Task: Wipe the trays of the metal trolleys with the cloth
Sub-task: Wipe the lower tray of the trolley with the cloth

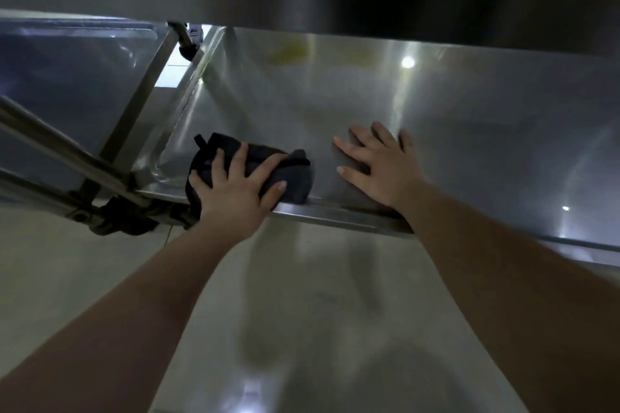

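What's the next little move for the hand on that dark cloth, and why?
Probably push the cloth forward toward the yellowish smears at the far side of the tray. The left hand presses the cloth flat in the near left corner, the right hand rests flat on the tray beside it, and those smears look unwiped.

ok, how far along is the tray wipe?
Done: the shiny steel lower tray looks smear-free along its near edge, though glare hides much. In hand: the left hand presses the dark crumpled cloth into the tray's near left corner, and the right hand rests flat beside it. Left: yellowish smears at the far side, and the neighbouring trolley's steel tray, state unclear.
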### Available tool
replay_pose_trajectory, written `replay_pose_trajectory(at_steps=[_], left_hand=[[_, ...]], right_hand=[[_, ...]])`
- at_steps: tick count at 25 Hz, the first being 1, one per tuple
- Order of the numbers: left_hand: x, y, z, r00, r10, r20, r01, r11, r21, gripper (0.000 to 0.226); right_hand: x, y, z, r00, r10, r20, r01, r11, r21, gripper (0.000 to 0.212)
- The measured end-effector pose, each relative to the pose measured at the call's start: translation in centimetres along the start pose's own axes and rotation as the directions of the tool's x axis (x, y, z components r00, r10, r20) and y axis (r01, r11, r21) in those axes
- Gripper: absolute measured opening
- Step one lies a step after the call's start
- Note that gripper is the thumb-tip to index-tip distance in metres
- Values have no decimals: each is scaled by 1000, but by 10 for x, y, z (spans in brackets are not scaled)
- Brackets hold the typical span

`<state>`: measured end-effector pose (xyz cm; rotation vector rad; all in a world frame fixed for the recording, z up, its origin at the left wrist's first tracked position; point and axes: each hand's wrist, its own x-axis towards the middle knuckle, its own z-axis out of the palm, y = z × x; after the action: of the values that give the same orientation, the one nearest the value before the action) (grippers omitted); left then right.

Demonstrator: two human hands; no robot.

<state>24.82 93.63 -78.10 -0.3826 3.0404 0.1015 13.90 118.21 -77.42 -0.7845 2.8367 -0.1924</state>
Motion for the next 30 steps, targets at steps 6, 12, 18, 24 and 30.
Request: replay_pose_trajectory(at_steps=[6, 12, 18, 24, 30], left_hand=[[4, 12, -22, 981, -78, 180, 72, 997, 40, 50], [-24, 109, -11, 982, -79, 170, 71, 996, 55, 52], [-62, 305, 6, 966, 41, 256, -37, 999, -19, 51], [-74, 292, -27, 989, 142, -49, -150, 916, -372, 41], [-44, 208, -30, 981, 115, -159, -154, 952, -265, 35]], right_hand=[[-71, 83, -25, 988, 127, -89, -109, 976, 187, 46], [-145, 159, -8, 888, 451, 88, -457, 887, 70, 55], [-153, 170, -6, 888, 458, 31, -456, 872, 179, 49], [-167, 165, -31, 757, 645, -100, -282, 462, 841, 40], [-134, 59, -12, 973, 198, -121, -190, 979, 74, 49]])
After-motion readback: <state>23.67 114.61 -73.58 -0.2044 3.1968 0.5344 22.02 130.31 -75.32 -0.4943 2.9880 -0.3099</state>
